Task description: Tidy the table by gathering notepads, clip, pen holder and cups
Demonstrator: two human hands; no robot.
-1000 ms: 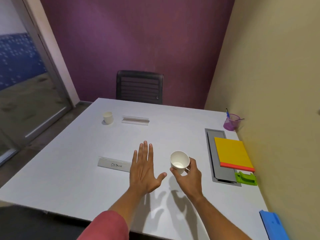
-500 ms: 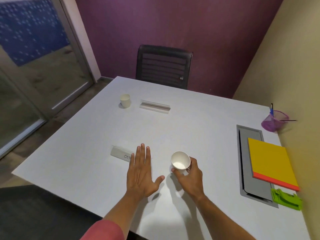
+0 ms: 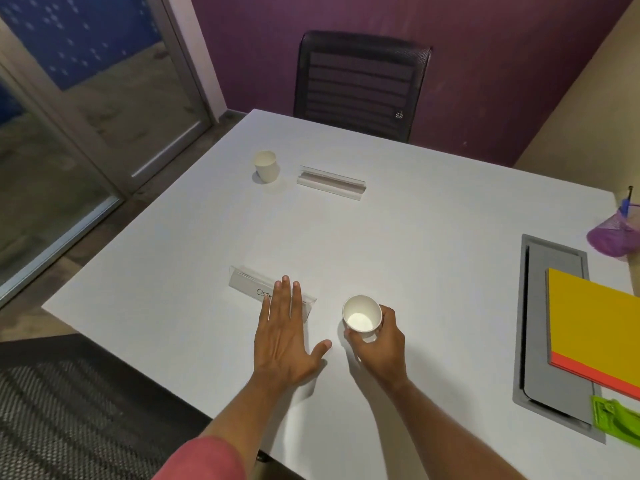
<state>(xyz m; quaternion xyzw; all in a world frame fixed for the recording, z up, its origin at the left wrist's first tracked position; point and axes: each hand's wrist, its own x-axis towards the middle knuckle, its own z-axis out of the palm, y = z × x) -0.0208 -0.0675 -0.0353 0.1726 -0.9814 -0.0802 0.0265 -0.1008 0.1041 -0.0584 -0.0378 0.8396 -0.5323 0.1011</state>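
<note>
My right hand [image 3: 381, 344] grips a white paper cup [image 3: 362, 313], upright at the near middle of the white table [image 3: 415, 237]. My left hand [image 3: 284, 334] lies flat with straight fingers, its fingertips over a clear name-card holder [image 3: 249, 284]. A second paper cup [image 3: 266, 166] stands far left beside another clear holder [image 3: 330, 181]. At the right edge lie a yellow notepad over an orange one [image 3: 592, 327], a green clip [image 3: 616, 419] and a purple mesh pen holder [image 3: 614, 233].
A grey cable tray [image 3: 540, 271] is set into the table under the notepads. A black chair [image 3: 360, 84] stands at the far side, another mesh chair [image 3: 69, 410] at my near left. Glass door to the left, walls behind and right.
The view has swung left and down, so the table's right side slides toward the frame edge. My left hand has reached forward over the name-card holder. My right hand keeps hold of the cup.
</note>
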